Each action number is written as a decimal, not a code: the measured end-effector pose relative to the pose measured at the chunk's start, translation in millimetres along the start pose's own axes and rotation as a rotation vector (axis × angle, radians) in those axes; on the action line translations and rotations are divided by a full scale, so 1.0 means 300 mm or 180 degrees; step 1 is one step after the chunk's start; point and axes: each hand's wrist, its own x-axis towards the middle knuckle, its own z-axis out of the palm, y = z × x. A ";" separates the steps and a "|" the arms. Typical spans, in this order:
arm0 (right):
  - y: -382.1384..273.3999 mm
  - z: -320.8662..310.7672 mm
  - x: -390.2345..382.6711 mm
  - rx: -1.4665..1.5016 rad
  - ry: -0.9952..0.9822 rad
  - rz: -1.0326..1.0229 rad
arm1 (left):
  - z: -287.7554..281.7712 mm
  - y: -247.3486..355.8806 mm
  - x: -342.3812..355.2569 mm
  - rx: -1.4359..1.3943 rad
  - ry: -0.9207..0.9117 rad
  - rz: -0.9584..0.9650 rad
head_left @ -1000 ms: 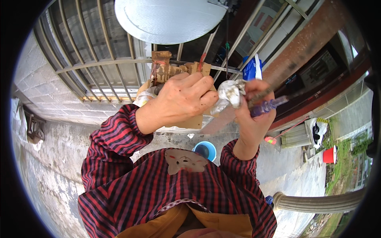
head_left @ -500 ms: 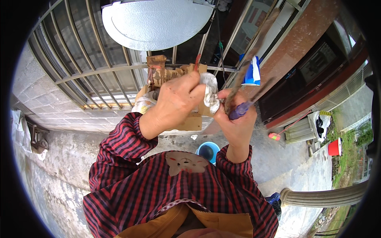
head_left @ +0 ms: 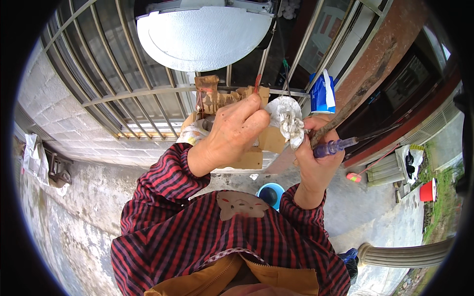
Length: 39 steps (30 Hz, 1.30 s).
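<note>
Jutting from the right hand [head_left: 321, 165], a long brown rod [head_left: 363, 93] and a purple-handled tool [head_left: 333, 147] are held together to the right of the stained cardboard [head_left: 248, 161]. Both are grasped by the curled fingers, with the thumb laid against the handle, presumably so that neither can twist loose. The rod is slanted up and away from the cardboard, while the tool's dark shaft is pointed further to the right; by this, it seems, the two ends are kept from crossing. A soiled white wad [head_left: 289, 123] is held at the rod's near end, just right of the cardboard, perhaps as a layer between skin and grime. The left hand [head_left: 232, 135] is raised in front of the cardboard, its fingers bent inward; whether anything is gripped by them cannot be told, nor whether the wad is touched. To the right of the cardboard, beyond the wad, a blue-and-white packet [head_left: 323, 93] is placed against the window bars [head_left: 123, 97], likely for easy reach. Beyond the cardboard, a silver half-round panel [head_left: 205, 42] is seen. Lower than the cardboard, on the ground, a light-blue bucket [head_left: 272, 184] is set, partly hidden by the striped clothing [head_left: 168, 170].
</note>
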 end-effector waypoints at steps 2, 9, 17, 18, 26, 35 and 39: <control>-0.015 0.006 0.011 0.0071 -0.0032 -0.0059 | -0.003 0.002 0.000 -0.0193 0.0004 -0.0034; -0.057 0.023 0.048 0.0256 -0.0254 -0.0194 | 0.006 0.010 -0.001 -0.0580 -0.0097 -0.0048; -0.039 0.049 0.018 -0.0182 -0.0869 0.0000 | 0.013 -0.010 -0.012 -0.0723 -0.0013 -0.0128; -0.032 0.039 0.016 -0.0279 -0.0802 -0.0125 | 0.010 -0.014 -0.012 -0.0742 -0.0133 -0.0085; 0.013 -0.026 -0.011 -0.0019 0.0275 0.0166 | -0.015 -0.011 -0.012 -0.0511 -0.0191 0.0114; 0.015 -0.045 -0.022 0.0119 0.0290 -0.0019 | 0.002 0.001 -0.019 -0.0619 -0.0017 0.0047; 0.014 -0.032 -0.021 0.0202 0.0345 -0.0036 | 0.016 -0.001 -0.022 -0.0706 0.0082 0.0100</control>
